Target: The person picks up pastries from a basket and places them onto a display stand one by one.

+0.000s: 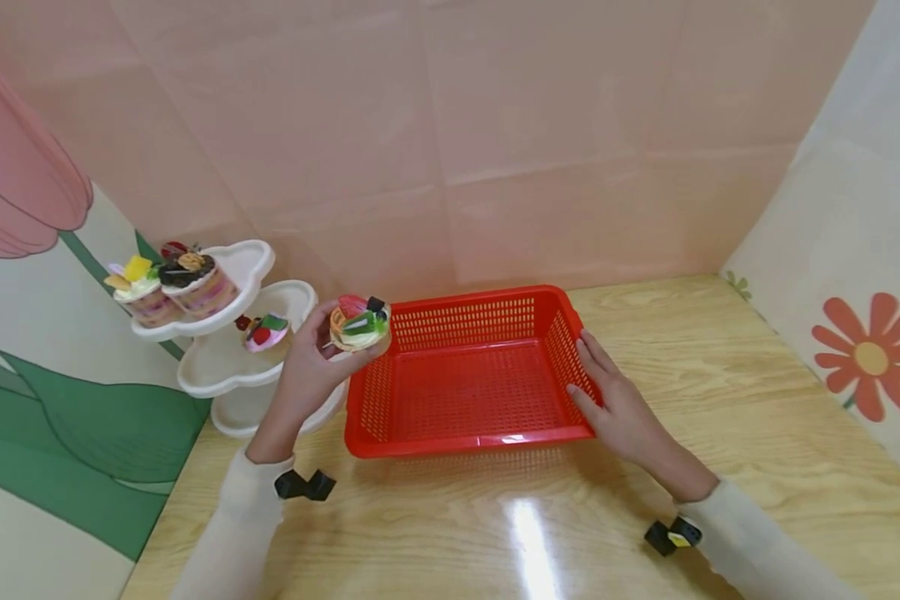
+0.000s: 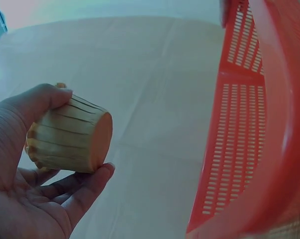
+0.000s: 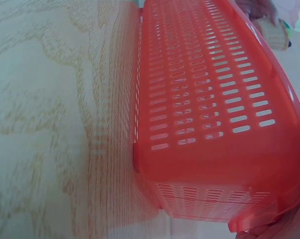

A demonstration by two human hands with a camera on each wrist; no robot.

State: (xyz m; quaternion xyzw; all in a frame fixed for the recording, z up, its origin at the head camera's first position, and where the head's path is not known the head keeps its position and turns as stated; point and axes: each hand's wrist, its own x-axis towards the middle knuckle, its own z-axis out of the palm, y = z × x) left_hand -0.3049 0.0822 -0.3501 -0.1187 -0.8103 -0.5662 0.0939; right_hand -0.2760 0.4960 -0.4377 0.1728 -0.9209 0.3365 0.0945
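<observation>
My left hand holds a cupcake near the basket's left end, above rim height. Green, red, orange and dark pieces top its pale cream. In the left wrist view, thumb and fingers grip the pleated tan wrapper of that cupcake. A red plastic basket with slotted walls stands on the table, its visible floor bare. My right hand grips the basket's right rim, thumb on the inner side. Only a bit of this hand shows at the right wrist view's lower corner.
Left of the basket stands a white tiered stand with scalloped trays. A fruit-topped cake cup and a chocolate-topped one sit on its top tray, a pink-topped cupcake lower down. Behind the wooden table hangs a pink backdrop.
</observation>
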